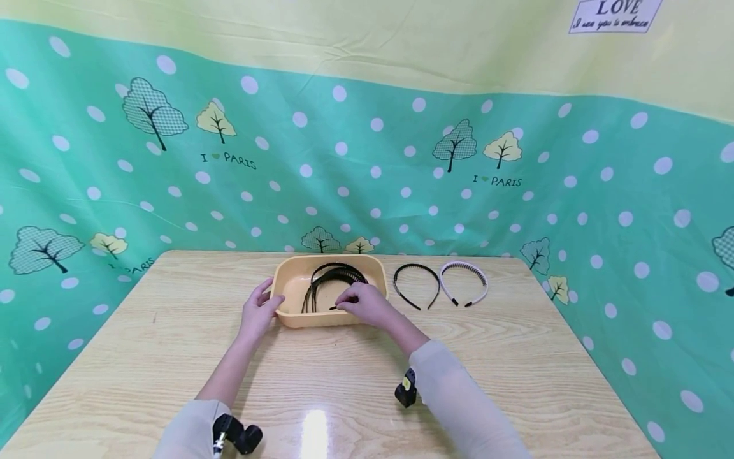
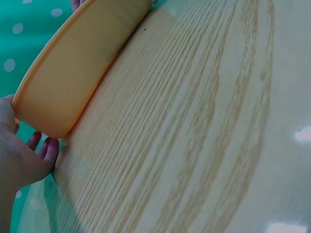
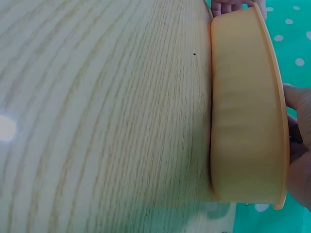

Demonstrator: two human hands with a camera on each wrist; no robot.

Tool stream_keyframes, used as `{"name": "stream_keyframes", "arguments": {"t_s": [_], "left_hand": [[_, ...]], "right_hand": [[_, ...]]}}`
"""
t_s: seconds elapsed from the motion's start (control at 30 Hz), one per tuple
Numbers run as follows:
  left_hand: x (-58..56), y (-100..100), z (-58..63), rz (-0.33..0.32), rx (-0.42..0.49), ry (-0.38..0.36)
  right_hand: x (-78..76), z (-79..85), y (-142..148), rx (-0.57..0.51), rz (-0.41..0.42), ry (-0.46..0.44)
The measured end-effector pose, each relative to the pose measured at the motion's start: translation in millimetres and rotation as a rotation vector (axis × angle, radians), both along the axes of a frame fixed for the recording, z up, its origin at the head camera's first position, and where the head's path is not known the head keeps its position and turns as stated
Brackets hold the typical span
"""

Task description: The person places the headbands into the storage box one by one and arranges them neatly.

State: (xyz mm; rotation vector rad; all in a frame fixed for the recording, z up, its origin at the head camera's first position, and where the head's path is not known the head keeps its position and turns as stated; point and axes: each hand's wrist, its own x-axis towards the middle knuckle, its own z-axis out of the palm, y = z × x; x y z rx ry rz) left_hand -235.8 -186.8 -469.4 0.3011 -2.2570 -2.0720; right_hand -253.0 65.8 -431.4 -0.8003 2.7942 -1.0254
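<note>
A yellow-orange plastic basin [image 1: 318,320] stands near the back of the table with several black headbands [image 1: 342,273] inside. My left hand [image 1: 260,310] grips its left end, the thumb over the rim and the fingers along the outer wall, as the left wrist view of the hand [image 2: 29,158] also shows. Over the front right of the basin, my right hand [image 1: 365,302] pinches a black headband; one dark tip [image 1: 332,308] sticks out left of the fingers. In the right wrist view the basin wall [image 3: 248,111] hides what that hand [image 3: 302,141] holds.
To the right of the basin, a thin black headband [image 1: 417,266] lies on the wooden table [image 1: 344,376]. Beside it is a pale lilac headband [image 1: 486,285] with dark teeth and tips. A patterned green cloth [image 1: 275,204] hangs behind the table and along its sides.
</note>
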Motion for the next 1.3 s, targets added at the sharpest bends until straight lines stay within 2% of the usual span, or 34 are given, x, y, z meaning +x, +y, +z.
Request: {"name": "stream_keyframes", "arguments": {"t_s": [0.43, 0.53, 0.63, 0.8, 1.3], "left_hand": [[-0.3, 0.6, 0.0, 0.003, -0.004, -0.005], [4.4, 2.7, 9.7, -0.003, 0.007, -0.021], [4.6, 2.5, 10.9, -0.003, 0.018, -0.029], [-1.2, 0.1, 0.1, 0.005, 0.001, -0.019], [-1.1, -0.1, 0.9, 0.006, -0.008, -0.018]], "right_hand": [[1.1, 3.5, -0.6, -0.016, -0.025, -0.073], [0.5, 2.5, -0.6, -0.019, -0.028, -0.083], [-0.3, 1.5, -0.7, -0.022, -0.028, -0.082], [-0.3, 2.4, -0.9, -0.029, -0.033, -0.089], [-5.5, 7.8, 5.1, -0.070, -0.026, -0.072]]}}
